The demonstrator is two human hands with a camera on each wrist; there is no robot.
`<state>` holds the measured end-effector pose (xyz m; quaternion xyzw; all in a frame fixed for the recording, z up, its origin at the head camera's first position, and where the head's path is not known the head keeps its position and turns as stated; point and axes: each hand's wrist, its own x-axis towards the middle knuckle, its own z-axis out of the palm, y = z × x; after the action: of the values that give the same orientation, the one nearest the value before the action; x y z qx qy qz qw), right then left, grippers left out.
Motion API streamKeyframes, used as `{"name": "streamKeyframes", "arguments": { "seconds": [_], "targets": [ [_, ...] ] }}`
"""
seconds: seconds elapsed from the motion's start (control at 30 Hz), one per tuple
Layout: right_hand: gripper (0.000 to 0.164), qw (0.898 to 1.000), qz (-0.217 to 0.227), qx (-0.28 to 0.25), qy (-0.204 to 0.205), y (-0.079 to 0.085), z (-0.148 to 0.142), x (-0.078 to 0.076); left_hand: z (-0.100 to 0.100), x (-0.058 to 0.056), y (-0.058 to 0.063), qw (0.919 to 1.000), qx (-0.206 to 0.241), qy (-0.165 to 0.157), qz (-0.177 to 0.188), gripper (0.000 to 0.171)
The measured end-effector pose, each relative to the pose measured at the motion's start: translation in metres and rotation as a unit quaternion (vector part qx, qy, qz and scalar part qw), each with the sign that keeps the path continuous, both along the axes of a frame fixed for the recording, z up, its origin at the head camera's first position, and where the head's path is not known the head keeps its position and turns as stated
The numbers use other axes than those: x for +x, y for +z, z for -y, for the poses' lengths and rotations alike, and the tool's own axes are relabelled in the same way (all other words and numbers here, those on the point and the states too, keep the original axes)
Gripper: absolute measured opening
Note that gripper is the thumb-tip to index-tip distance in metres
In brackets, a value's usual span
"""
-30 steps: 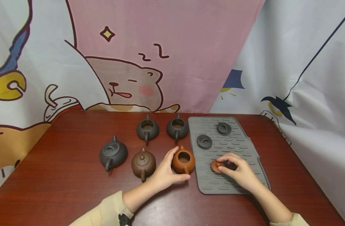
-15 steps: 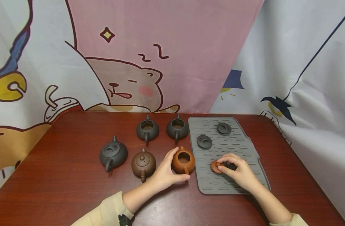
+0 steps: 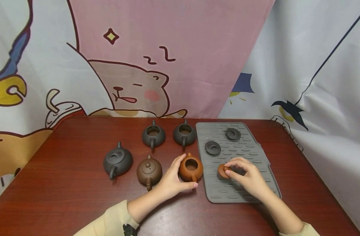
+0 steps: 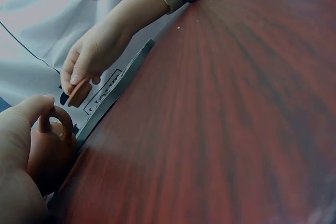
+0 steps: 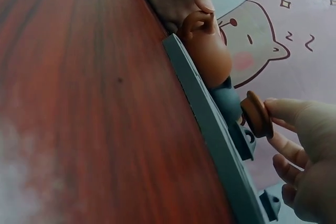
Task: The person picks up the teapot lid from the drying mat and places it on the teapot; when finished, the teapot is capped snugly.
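My left hand (image 3: 172, 182) holds a lidless orange clay teapot (image 3: 188, 176), its fingers along the left side and the thumb at the handle. The pot stands on the table beside the grey mat's left edge, its dark opening facing up. Over the mat, my right hand (image 3: 250, 178) pinches a small orange teapot lid (image 3: 222, 171) by its knob. In the right wrist view the lid (image 5: 256, 115) is tilted and raised above the grey mat (image 5: 202, 124). From the left wrist, the teapot's handle (image 4: 64, 121) shows just under the thumb.
Two dark lids (image 3: 213, 148) lie on the ribbed mat (image 3: 227, 193). Two lidless dark teapots (image 3: 184, 139) stand at the back. A brown lidded teapot (image 3: 149, 173) is left of my left hand, and a dark lidded one (image 3: 122, 162) sits farther left. A printed curtain hangs behind.
My right hand has lifted the orange lid off the mat and shifted it slightly left, tilting it. The left hand and the orange teapot have stayed in place.
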<state>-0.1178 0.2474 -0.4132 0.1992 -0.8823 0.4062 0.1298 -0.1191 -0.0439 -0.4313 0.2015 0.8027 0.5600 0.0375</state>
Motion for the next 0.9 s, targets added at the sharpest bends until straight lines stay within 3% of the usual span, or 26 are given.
{"name": "streamKeyframes", "arguments": {
  "seconds": [0.47, 0.9],
  "targets": [
    [0.027, 0.997, -0.059, -0.013, 0.044, 0.019, 0.027, -0.008, -0.001, -0.001, -0.001, 0.9999, -0.011, 0.005, -0.009, 0.1],
    [0.026, 0.996, -0.058, -0.02, 0.058, 0.028, 0.054, -0.016, -0.002, -0.001, 0.001, 0.9997, -0.022, 0.007, 0.004, 0.1]
  ]
}}
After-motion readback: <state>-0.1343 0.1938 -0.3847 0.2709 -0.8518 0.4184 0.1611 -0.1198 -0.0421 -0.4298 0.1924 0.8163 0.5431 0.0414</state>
